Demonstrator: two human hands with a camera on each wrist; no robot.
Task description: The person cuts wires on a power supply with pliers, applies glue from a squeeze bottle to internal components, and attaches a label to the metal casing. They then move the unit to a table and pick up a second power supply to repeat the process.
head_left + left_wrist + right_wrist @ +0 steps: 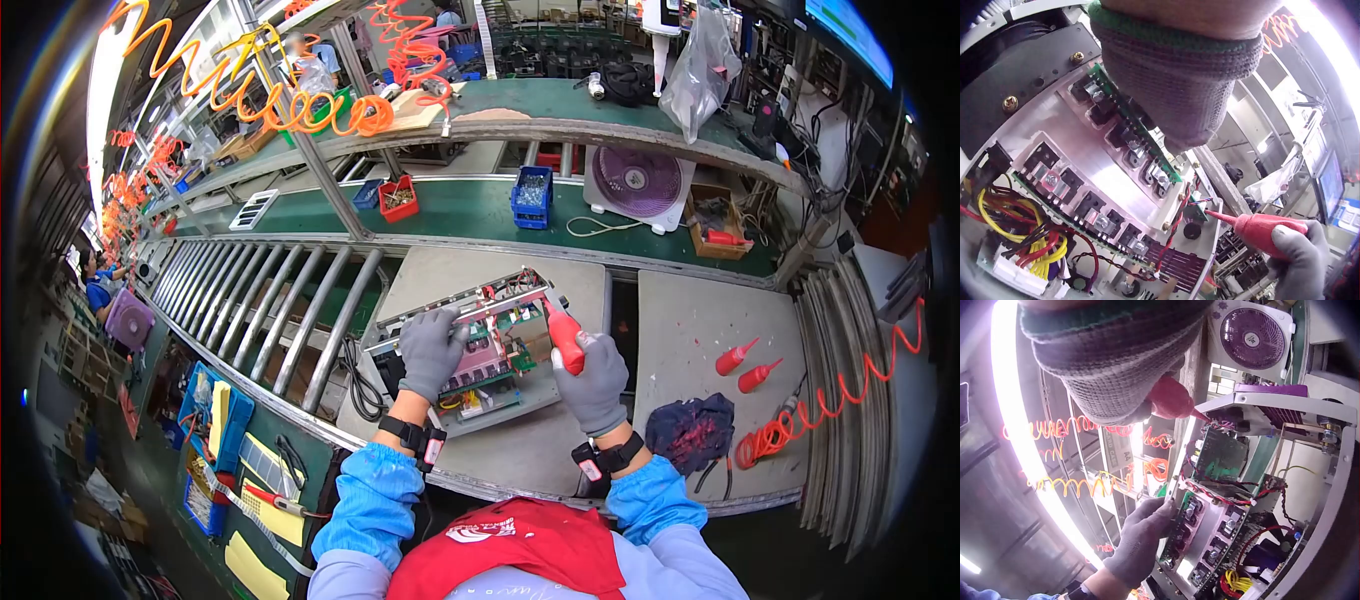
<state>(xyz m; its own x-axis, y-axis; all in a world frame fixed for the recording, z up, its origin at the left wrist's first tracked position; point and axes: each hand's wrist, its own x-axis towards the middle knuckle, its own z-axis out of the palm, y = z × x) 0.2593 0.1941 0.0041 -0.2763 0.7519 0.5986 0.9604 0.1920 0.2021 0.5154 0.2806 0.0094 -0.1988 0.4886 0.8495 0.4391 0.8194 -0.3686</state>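
An electronics unit in an open metal chassis point(520, 408) lies on the bench, with green circuit boards point(1221, 456), clamped black components and bundled wires. My gloved left hand point(432, 352) grips the chassis's far-left rail; the glove covers part of a board in the left wrist view. With my gloved right hand point(594, 385) I hold a red squeeze bottle point(566, 340), its thin nozzle tilted at the chassis's right end. In the left wrist view, that nozzle point(1225, 217) comes up close to twisted red and blue wires point(1179, 219) at a small board.
Two more red bottles point(736, 356) and a dark cloth point(690, 432) lie to the right, near a coiled orange hose point(765, 445). Rollers point(290, 320) run left. A blue bin point(532, 197), a red bin point(398, 199) and a purple fan point(636, 182) stand behind.
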